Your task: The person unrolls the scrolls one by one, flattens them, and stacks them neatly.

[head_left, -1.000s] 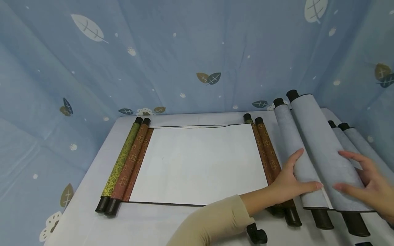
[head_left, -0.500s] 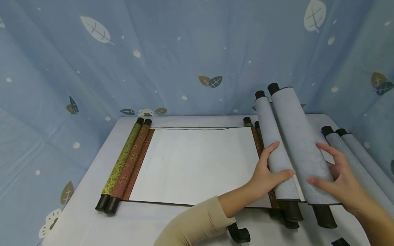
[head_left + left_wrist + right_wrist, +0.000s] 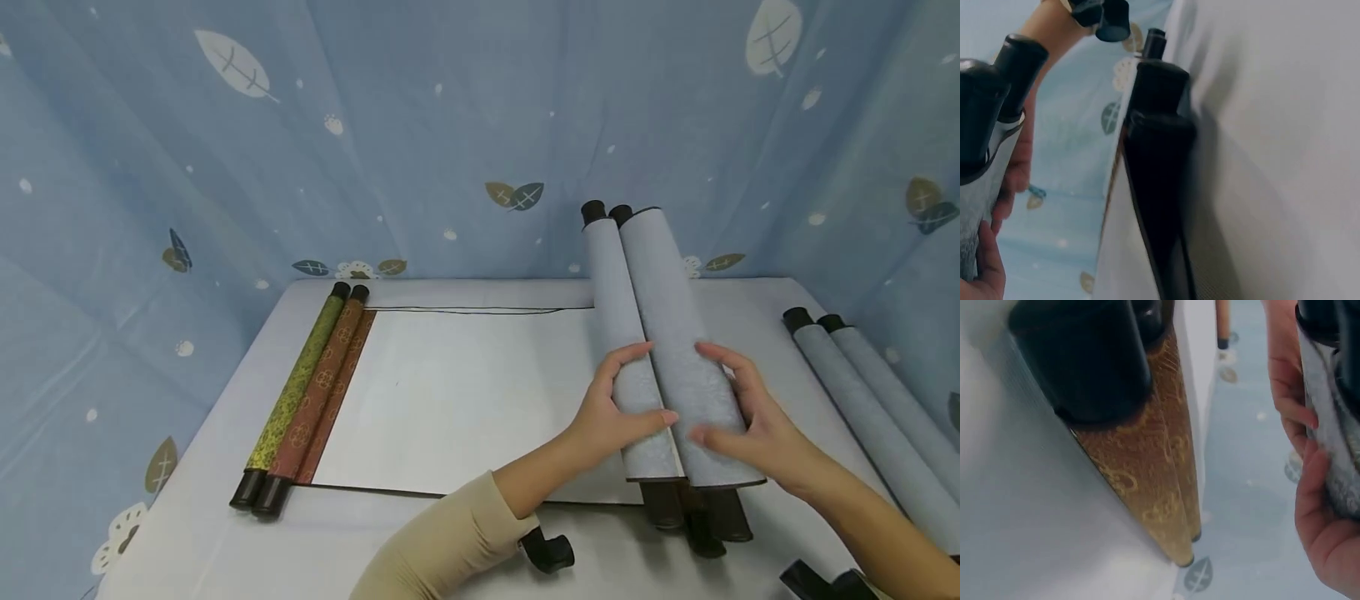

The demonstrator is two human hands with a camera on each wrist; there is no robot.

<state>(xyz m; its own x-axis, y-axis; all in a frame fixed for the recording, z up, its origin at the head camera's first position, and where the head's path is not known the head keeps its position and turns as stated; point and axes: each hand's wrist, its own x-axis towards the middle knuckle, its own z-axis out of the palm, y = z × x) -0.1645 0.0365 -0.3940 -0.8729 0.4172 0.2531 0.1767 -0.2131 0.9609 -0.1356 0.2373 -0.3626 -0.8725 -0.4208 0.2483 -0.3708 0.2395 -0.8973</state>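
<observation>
At the bottom edge of the head view, a beige sleeve (image 3: 450, 542) is reaching in from the lower middle. Just above it, in the lower right of centre, both hands are wrapping around a pair of grey scrolls (image 3: 660, 333). The left hand (image 3: 611, 417) is curling thumb and fingers round the left roll, and the right hand (image 3: 738, 408) is gripping the right roll, likely to keep the two rolls pressed together so they cannot unroll. The grey scrolls are tilting up and away over the right part of the open white scroll (image 3: 465, 392). Their black end knobs (image 3: 697, 508) are pointing toward the viewer. Two more grey rolls (image 3: 862, 392) are lying on the surface (image 3: 225, 517) at the right edge. Green and brown patterned rollers (image 3: 307, 392) are weighing down the sheet's left side. A blue leaf-print cloth (image 3: 375, 125) is filling the top.
</observation>
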